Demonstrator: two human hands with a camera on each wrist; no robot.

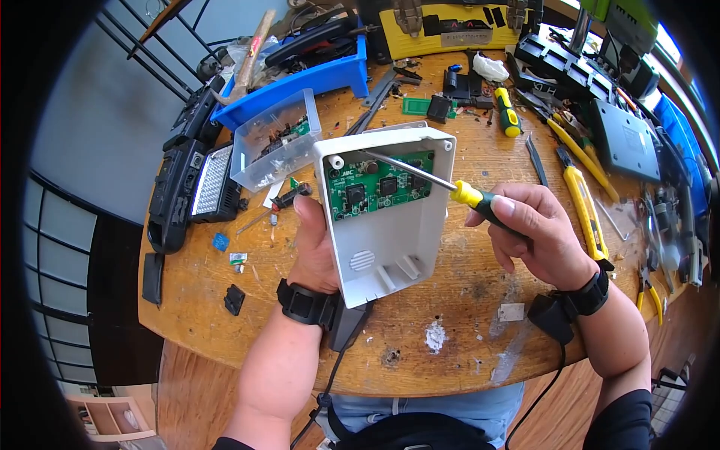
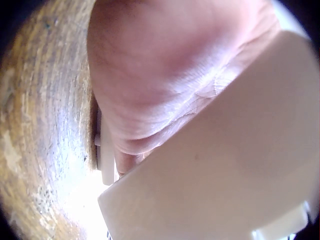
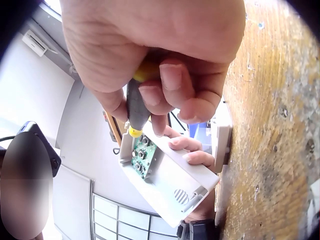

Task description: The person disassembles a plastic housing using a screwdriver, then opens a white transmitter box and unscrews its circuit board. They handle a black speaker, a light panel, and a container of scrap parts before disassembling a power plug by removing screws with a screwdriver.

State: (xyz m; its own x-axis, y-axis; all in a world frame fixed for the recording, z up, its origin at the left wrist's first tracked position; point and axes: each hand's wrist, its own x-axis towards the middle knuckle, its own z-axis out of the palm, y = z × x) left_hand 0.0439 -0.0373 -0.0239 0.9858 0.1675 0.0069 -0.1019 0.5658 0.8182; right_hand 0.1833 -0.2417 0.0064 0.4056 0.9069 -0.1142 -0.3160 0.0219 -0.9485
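A white plastic housing (image 1: 390, 244) is tilted up above the table, its hollow side facing the head camera. Inside its upper end sits a green circuit board (image 1: 367, 202) with black square parts. My left hand (image 1: 310, 251) holds the housing from its left side and behind, and the right wrist view shows its fingers (image 3: 187, 144) over one edge. In my right hand (image 1: 546, 232) is a screwdriver (image 1: 469, 194) with a yellow and dark handle, gripped between thumb and curled fingers. Its metal shaft crosses over the board, the tip near the housing's upper left corner post.
A clear bin of parts (image 1: 277, 142) and a blue bin (image 1: 300, 84) stand at the left back. Rightward lie a yellow utility knife (image 1: 585, 210), another screwdriver (image 1: 508, 114) and yellow-handled pliers (image 1: 577, 146). A white panel (image 3: 223, 135) is behind the housing. Wrist-camera cables trail over the front edge.
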